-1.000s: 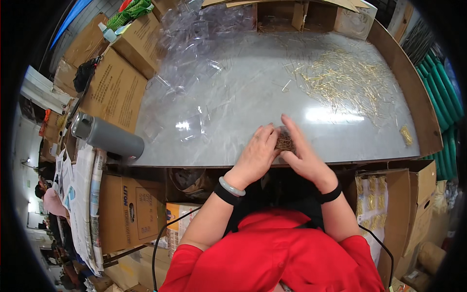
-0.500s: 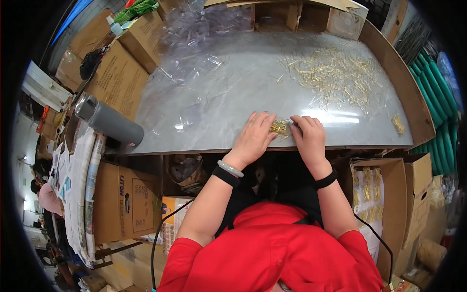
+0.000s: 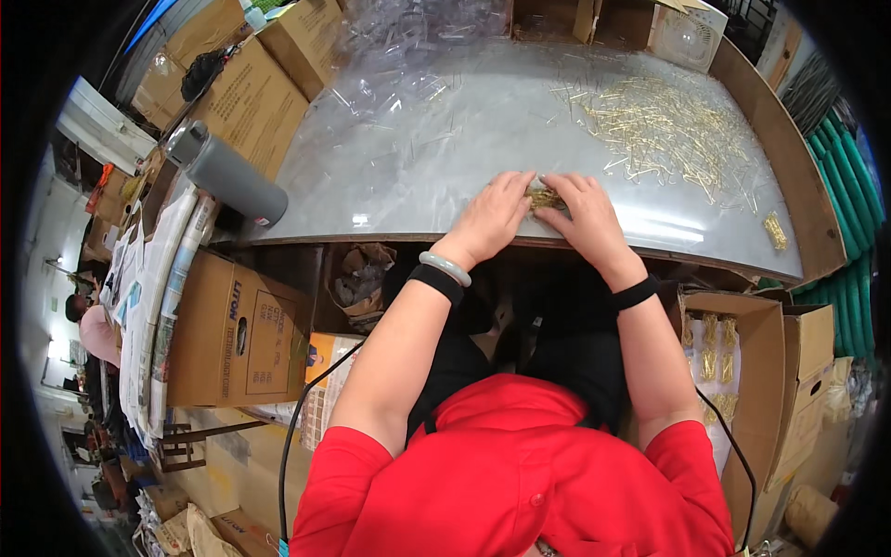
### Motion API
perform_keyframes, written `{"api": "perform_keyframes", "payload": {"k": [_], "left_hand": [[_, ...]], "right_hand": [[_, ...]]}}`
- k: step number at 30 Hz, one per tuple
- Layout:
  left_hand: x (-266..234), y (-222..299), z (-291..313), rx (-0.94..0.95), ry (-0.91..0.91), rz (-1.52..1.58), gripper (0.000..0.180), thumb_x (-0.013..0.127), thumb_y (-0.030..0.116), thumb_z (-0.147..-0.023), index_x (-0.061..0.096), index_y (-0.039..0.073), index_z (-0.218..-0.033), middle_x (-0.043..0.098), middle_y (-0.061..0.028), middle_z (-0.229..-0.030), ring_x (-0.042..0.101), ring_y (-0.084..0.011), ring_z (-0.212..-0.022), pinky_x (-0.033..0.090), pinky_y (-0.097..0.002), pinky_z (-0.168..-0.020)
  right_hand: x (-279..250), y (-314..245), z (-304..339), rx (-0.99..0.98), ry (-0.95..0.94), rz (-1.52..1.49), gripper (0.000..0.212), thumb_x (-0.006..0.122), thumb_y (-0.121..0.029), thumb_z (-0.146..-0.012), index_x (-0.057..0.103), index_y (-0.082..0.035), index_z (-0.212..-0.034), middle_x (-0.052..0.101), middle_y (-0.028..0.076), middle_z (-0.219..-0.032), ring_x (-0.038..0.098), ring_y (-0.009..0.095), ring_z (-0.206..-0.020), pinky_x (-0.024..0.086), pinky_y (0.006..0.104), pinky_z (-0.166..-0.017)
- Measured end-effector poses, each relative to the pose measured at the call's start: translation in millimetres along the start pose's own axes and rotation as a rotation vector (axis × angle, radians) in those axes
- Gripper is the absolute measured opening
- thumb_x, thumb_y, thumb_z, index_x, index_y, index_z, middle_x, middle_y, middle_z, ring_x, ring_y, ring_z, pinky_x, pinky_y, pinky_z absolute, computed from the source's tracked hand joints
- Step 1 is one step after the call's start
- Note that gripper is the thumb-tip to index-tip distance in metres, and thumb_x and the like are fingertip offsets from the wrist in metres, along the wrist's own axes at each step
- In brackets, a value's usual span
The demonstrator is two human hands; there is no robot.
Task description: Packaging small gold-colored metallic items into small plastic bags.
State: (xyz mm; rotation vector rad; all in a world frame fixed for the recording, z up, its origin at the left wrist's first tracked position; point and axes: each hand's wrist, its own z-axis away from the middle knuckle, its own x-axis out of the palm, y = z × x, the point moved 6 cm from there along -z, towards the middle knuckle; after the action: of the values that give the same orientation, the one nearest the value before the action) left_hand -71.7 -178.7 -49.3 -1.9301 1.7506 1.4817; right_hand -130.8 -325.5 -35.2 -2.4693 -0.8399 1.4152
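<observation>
Near the table's front edge, my left hand (image 3: 492, 215) and my right hand (image 3: 590, 221) close in from both sides on a small bundle of thin gold-coloured wire pieces (image 3: 546, 198). Fingers of both hands curl around the bundle and cover most of it. Farther off to the right spreads a loose pile of the same gold wire pieces (image 3: 664, 130), some of which look bent at the end. A second small gold bundle (image 3: 774, 231) lies by itself at the table's right side.
The grey table (image 3: 408, 200) has a raised board (image 3: 789, 158) along its right. A grey bottle (image 3: 227, 174) stands at the left edge; clear plastic bags (image 3: 399, 56) heap at the far left. Below right, an open carton (image 3: 752, 371) holds several gold bundles. A small fan (image 3: 687, 39) stands at the back.
My right hand has come in closer, its fingers now curled over the bundle beside my left hand's. The whole view has shifted, so the table sits higher in the picture.
</observation>
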Motion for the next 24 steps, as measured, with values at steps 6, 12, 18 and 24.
{"api": "perform_keyframes", "payload": {"k": [6, 12, 18, 24], "left_hand": [[-4, 8, 0, 0.029, -0.013, -0.101, 0.047, 0.066, 0.021, -0.092, 0.055, -0.002, -0.131, 0.050, -0.0258, -0.140, 0.048, -0.0451, -0.131, 0.043, -0.0466, -0.108], [0, 3, 3, 0.019, -0.040, -0.100, 0.042, 0.067, 0.012, -0.089, 0.054, -0.001, -0.125, 0.050, -0.0261, -0.137, 0.045, -0.0456, -0.133, 0.038, -0.0495, -0.114], [3, -3, 2, -0.002, 0.037, -0.054, 0.046, 0.065, 0.008, -0.091, 0.047, -0.001, -0.133, 0.053, -0.0230, -0.130, 0.053, -0.0443, -0.121, 0.047, -0.0490, -0.102], [-2, -5, 3, -0.057, 0.050, 0.061, 0.054, 0.068, 0.012, -0.091, 0.045, 0.001, -0.139, 0.052, -0.0221, -0.134, 0.054, -0.0440, -0.122, 0.049, -0.0481, -0.099]], "right_hand": [[-3, 1, 4, 0.011, 0.124, 0.066, 0.035, 0.075, -0.022, -0.086, 0.067, -0.006, -0.116, 0.064, 0.012, -0.108, 0.058, 0.035, -0.101, 0.048, 0.0449, -0.089], [4, -8, 10, -0.018, 0.105, 0.048, 0.048, 0.069, -0.021, -0.094, 0.056, 0.001, -0.135, 0.057, 0.022, -0.139, 0.054, 0.042, -0.126, 0.045, 0.0467, -0.106], [27, -23, 2, 0.103, -0.013, -0.100, 0.056, 0.059, -0.012, -0.099, 0.040, 0.006, -0.148, 0.042, 0.028, -0.153, 0.042, 0.041, -0.142, 0.036, 0.0442, -0.117], [24, 3, -14, 0.246, -0.064, -0.086, 0.048, 0.058, -0.013, -0.099, 0.047, 0.003, -0.143, 0.050, 0.027, -0.147, 0.047, 0.042, -0.136, 0.039, 0.0451, -0.115]]}}
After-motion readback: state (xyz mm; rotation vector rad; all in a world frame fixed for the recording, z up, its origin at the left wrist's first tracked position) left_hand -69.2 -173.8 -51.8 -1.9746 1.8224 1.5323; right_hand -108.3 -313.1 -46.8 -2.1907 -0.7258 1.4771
